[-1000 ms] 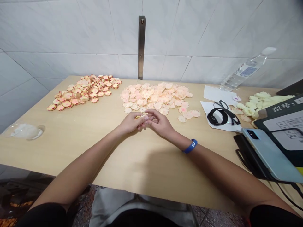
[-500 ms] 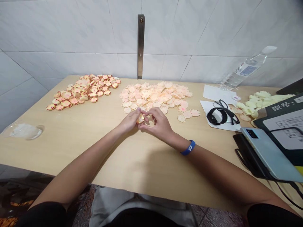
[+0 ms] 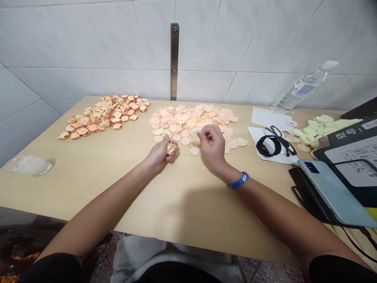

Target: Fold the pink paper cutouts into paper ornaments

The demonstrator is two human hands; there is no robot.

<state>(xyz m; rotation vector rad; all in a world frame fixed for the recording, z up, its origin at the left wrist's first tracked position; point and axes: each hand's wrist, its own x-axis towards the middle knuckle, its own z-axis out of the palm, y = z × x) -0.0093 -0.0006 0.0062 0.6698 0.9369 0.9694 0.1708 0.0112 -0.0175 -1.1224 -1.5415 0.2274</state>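
Left hand (image 3: 160, 154) clenched on gold-edged paper rosette (image 3: 171, 148); right hand (image 3: 212, 145) pinched above pale rosette pile (image 3: 188, 120), pinched item unclear.

Pale peach scalloped discs (image 3: 188, 122) — red-rimmed orange discs (image 3: 103, 116) too — and a blue wristband (image 3: 239, 181).

A paper-flower pile (image 3: 182, 120) lies between two others.

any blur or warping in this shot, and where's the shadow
Head view: the wall tiles bow from wide-angle warping; the right hand looks slightly soft, the left hand sharper; a soft shadow lies on the table below the hands.
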